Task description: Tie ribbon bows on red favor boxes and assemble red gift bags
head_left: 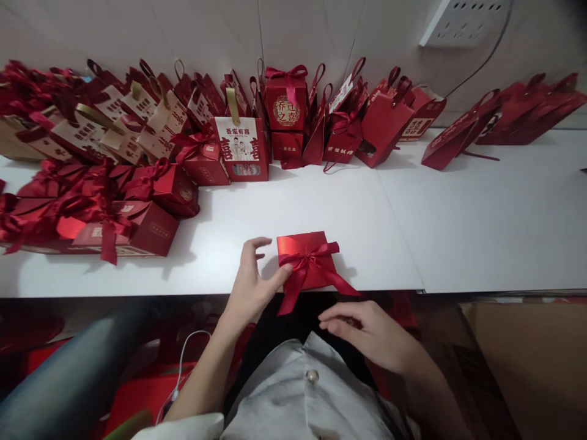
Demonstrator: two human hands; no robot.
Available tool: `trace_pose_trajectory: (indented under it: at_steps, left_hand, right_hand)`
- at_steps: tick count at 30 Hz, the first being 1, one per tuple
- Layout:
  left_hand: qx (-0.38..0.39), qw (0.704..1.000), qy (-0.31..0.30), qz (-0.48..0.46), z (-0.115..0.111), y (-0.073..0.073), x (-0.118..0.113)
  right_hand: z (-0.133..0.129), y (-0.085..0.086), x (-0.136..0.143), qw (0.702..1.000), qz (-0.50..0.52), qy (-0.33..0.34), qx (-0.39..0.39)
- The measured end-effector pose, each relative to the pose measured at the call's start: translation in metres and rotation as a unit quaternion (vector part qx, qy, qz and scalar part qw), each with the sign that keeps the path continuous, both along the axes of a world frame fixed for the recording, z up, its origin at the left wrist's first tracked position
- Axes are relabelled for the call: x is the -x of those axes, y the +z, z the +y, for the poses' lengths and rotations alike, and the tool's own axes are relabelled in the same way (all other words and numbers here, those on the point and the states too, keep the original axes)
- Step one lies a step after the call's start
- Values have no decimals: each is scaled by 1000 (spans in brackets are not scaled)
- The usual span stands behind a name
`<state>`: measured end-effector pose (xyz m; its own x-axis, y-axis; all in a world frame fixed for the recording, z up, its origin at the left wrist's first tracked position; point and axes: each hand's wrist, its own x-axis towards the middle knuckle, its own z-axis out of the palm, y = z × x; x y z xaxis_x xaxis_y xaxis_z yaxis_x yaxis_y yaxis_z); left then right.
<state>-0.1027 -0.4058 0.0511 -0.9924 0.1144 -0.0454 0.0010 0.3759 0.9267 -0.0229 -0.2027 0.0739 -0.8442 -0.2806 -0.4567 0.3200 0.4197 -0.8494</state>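
Note:
A small red gift box sits at the front edge of the white table, tied with a dark red ribbon bow whose tails hang toward me. My left hand is at its left side. The thumb tip touches the box near the bow, while the bent index finger stands apart from it, so the hand is open. Just off the table edge, below and right of the box, my right hand hovers with loosely curled fingers. Nothing shows in it, and it touches neither box nor ribbon.
Red boxes with bows crowd the table's left side. Along the wall stand several red gift bags and a stacked pair of boxes. A power strip hangs upper right. Below right lies a cardboard box; another person's leg is at left.

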Motion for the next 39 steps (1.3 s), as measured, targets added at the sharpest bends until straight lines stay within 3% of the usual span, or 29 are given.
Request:
trace_pose_trajectory:
  at_steps: [5,8,11,17,22,24,27,29,34,39]
  left_hand:
    - [-38,995,-96,-8,16,4,9]
    - [-8,996,-86,-11,23,11,7]
    - [-9,998,-61,-30,25,15,6]
    - [-7,997,-56,-46,24,16,11]
    - [-9,995,-64,-71,24,15,13]
    - [-3,995,-66,-69,24,14,13]
    - [8,996,-66,-58,23,13,13]
    - [11,996,-64,-56,24,13,13]
    - [12,996,-61,-60,23,14,11]
    - [8,996,-66,-60,22,13,10]
  right_hand:
    - [-46,-19,2,989,22,-62,131]
    - [-65,-29,5,973,53,-123,189]
    - [-69,-32,7,968,90,-132,192]
    - [-67,-29,11,978,79,-107,163]
    - [-50,-15,2,986,100,-55,122]
    - [-35,-8,-6,980,134,-91,111]
    - [-12,-2,-14,949,187,-242,81]
    - [-1,-2,-11,931,199,-303,49]
    - [4,-10,8,956,126,-262,37]
    - [6,-17,15,957,116,-264,14]
